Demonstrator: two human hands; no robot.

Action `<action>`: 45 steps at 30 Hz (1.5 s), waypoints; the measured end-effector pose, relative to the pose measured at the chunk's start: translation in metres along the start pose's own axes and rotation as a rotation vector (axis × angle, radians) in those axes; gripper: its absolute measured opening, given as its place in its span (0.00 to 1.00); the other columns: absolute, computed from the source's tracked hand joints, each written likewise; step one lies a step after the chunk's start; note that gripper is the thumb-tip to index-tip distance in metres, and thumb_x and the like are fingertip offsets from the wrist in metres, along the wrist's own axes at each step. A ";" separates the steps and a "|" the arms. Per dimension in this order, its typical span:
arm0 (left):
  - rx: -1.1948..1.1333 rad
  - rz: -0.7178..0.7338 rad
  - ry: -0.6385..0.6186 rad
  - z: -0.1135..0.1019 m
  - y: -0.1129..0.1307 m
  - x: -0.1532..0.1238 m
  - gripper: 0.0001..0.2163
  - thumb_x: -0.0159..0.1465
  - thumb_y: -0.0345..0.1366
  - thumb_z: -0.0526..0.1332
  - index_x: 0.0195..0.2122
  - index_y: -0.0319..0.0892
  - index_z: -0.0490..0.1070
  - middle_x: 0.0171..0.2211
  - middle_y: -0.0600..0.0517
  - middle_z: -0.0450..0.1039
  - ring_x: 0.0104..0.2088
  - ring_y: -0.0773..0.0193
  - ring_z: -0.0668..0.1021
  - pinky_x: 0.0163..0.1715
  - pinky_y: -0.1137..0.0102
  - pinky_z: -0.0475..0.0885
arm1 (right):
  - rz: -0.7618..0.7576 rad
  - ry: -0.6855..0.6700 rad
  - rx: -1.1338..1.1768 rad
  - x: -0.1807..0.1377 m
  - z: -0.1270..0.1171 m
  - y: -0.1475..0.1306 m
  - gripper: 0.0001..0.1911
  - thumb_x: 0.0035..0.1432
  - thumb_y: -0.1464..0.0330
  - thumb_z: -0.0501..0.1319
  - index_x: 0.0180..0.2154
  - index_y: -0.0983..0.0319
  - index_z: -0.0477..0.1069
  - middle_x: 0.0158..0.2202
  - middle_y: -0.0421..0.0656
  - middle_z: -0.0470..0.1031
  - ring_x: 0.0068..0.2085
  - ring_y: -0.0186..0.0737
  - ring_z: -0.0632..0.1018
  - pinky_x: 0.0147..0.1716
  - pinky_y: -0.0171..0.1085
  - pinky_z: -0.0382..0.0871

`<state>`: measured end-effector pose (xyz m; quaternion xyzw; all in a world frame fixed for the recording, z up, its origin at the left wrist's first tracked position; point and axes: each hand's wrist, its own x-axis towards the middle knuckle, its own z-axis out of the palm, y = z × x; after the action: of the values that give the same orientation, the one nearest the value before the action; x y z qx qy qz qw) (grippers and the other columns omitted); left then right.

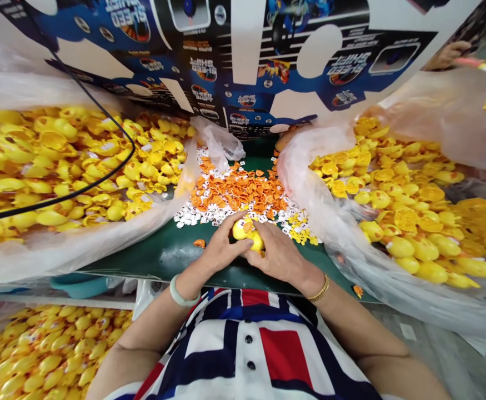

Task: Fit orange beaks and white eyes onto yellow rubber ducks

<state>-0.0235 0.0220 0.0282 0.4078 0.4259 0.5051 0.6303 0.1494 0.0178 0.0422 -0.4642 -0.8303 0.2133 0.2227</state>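
Observation:
Between both hands, above the front of the green table [176, 255], is a small yellow toy duck [254, 236] with an orange beak. My left hand [224, 244] grips it from the left, thumb across its front. From the right, my right hand [280, 253] closes around it, its fingers at the duck's top and side. Just beyond the hands lies a pile of orange beak pieces [238, 190], with small white eye pieces [190, 214] around it. Small yellow pieces [303, 229] lie to the right of the hands.
Plastic bags of yellow duck parts stand left [59, 161] and right [413, 200]. Another heap of yellow ducks [51, 350] sits lower left. A printed cardboard sheet [246, 66] rises behind the table. A black cable [130, 144] hangs over the left bag. Another person's hand [451, 55] shows upper right.

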 end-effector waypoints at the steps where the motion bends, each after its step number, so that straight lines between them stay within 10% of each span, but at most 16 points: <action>1: 0.085 0.035 0.018 0.001 0.002 0.000 0.26 0.45 0.28 0.75 0.47 0.47 0.78 0.46 0.50 0.74 0.49 0.56 0.73 0.50 0.69 0.67 | -0.008 0.009 -0.048 -0.001 0.001 -0.001 0.30 0.56 0.56 0.64 0.55 0.66 0.64 0.44 0.55 0.74 0.45 0.56 0.74 0.44 0.53 0.71; 12: 0.091 0.056 0.201 0.015 -0.017 0.002 0.09 0.51 0.36 0.72 0.32 0.42 0.76 0.29 0.54 0.72 0.29 0.66 0.72 0.33 0.72 0.67 | 0.020 0.138 -0.131 -0.010 0.032 -0.007 0.23 0.58 0.51 0.61 0.44 0.62 0.67 0.38 0.52 0.76 0.41 0.54 0.77 0.39 0.50 0.71; 18: -0.296 -0.162 0.151 0.007 -0.012 0.011 0.18 0.51 0.39 0.73 0.40 0.42 0.72 0.30 0.55 0.74 0.28 0.66 0.76 0.31 0.70 0.72 | -0.001 0.000 0.072 -0.006 0.017 0.001 0.37 0.55 0.51 0.67 0.60 0.60 0.59 0.53 0.50 0.74 0.51 0.51 0.76 0.47 0.47 0.71; 26: -0.414 -0.334 0.137 -0.003 0.004 0.004 0.18 0.48 0.33 0.73 0.40 0.40 0.74 0.34 0.50 0.77 0.33 0.63 0.79 0.35 0.70 0.73 | -0.066 -0.086 0.146 -0.011 0.014 -0.003 0.17 0.66 0.61 0.58 0.54 0.59 0.66 0.48 0.48 0.77 0.46 0.46 0.78 0.47 0.44 0.71; 33: -0.289 -0.180 0.211 0.001 -0.010 0.007 0.12 0.50 0.37 0.71 0.33 0.38 0.75 0.30 0.52 0.74 0.27 0.69 0.75 0.27 0.75 0.68 | -0.126 -0.068 0.150 -0.007 0.021 -0.001 0.13 0.66 0.62 0.58 0.48 0.61 0.70 0.43 0.49 0.78 0.42 0.46 0.78 0.43 0.43 0.71; 40: -0.289 -0.021 0.426 0.006 -0.008 -0.015 0.21 0.55 0.43 0.70 0.49 0.45 0.72 0.36 0.53 0.75 0.30 0.68 0.76 0.32 0.73 0.70 | -0.055 -0.090 0.142 -0.003 0.020 -0.016 0.37 0.56 0.52 0.65 0.61 0.61 0.59 0.52 0.51 0.73 0.51 0.51 0.75 0.49 0.48 0.70; 45: 0.144 0.002 0.113 -0.028 -0.010 -0.050 0.15 0.59 0.46 0.66 0.43 0.44 0.76 0.41 0.50 0.75 0.35 0.63 0.75 0.36 0.69 0.70 | 0.005 -0.167 0.125 -0.018 0.035 -0.040 0.34 0.50 0.44 0.66 0.49 0.62 0.68 0.43 0.48 0.78 0.43 0.49 0.78 0.43 0.44 0.69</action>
<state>-0.0534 -0.0261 0.0161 0.4236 0.4956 0.4959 0.5736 0.1108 -0.0218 0.0328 -0.4321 -0.8300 0.3030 0.1807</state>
